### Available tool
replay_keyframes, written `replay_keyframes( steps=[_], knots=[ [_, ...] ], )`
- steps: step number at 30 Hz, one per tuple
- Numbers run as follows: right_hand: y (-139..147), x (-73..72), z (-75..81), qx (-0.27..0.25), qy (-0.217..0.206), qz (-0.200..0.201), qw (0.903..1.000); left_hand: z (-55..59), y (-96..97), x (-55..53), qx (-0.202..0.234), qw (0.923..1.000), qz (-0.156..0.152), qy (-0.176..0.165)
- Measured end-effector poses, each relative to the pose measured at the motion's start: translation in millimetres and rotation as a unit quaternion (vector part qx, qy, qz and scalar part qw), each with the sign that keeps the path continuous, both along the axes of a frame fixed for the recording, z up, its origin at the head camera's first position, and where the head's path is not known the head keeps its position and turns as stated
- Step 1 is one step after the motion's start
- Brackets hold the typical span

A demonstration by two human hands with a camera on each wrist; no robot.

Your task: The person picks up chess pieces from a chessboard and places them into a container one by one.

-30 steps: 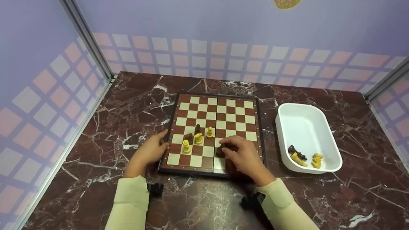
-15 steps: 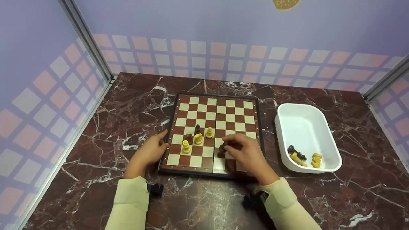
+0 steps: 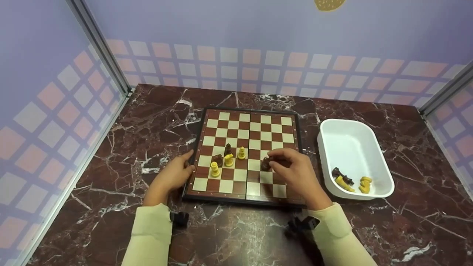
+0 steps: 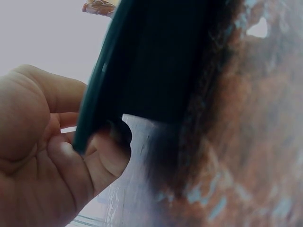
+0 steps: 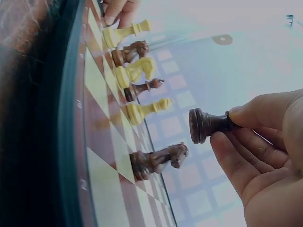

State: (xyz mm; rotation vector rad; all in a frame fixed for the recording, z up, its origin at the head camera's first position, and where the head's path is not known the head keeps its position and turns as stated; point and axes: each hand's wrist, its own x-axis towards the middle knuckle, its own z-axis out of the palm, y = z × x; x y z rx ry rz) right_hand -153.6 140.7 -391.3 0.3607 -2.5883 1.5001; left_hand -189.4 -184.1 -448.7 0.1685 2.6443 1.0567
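My right hand (image 3: 293, 168) pinches a dark chess piece (image 5: 201, 125) between thumb and fingers. Its round base shows in the right wrist view, while the fingers cover its top. Next to it a dark knight (image 5: 158, 161) stands on the chessboard (image 3: 273, 127). My left hand (image 3: 173, 175) holds the board's left edge, with finger and thumb about the rim in the left wrist view. Left of the fold stand a yellow rook (image 3: 215, 170), a brown knight (image 5: 130, 53), a yellow knight (image 3: 228, 160), a dark bishop (image 5: 144, 89) and a yellow bishop (image 3: 241, 153).
Right of the board sits a white tub (image 3: 351, 136). Inside it lie a dark piece (image 3: 342, 175), a yellow piece (image 3: 344, 183) and another yellow piece (image 3: 365, 184). Purple panels with painted checks (image 3: 236, 59) enclose the marbled table (image 3: 159, 122).
My right hand has moved rightward and slightly away from me over the right half of the board. The left hand and the pieces on the left half have stayed put.
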Motion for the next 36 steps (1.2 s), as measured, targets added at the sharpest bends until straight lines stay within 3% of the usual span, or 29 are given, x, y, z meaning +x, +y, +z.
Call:
replay_keyframes(
  steps=[6,13,18,25,31,36],
  knots=[
    [6,1.8,9.4,-0.007,0.01,0.004,0.9999,0.2,0.4,-1.0,-0.002,1.0,0.001,0.006],
    [22,-14.2,-11.8,-0.046,-0.001,-0.007,0.9989,-1.2,0.1,-1.4,-0.008,0.9999,0.006,0.009],
    [32,-17.8,-12.4,-0.045,0.009,-0.021,0.9988,-1.6,-0.4,-1.4,-0.009,0.9999,0.005,0.006],
    [32,-4.6,21.2,-0.031,-0.005,-0.051,0.9982,-0.1,-0.2,-0.8,-0.003,0.9999,0.007,-0.012],
    [50,-14.4,9.3,-0.071,-0.013,-0.067,0.9952,-0.7,0.3,-1.8,-0.008,0.9999,0.008,0.0],
    [63,-21.8,0.6,-0.066,0.018,-0.094,0.9932,-0.9,0.3,-1.4,-0.007,0.9999,0.011,0.001]
  ],
)
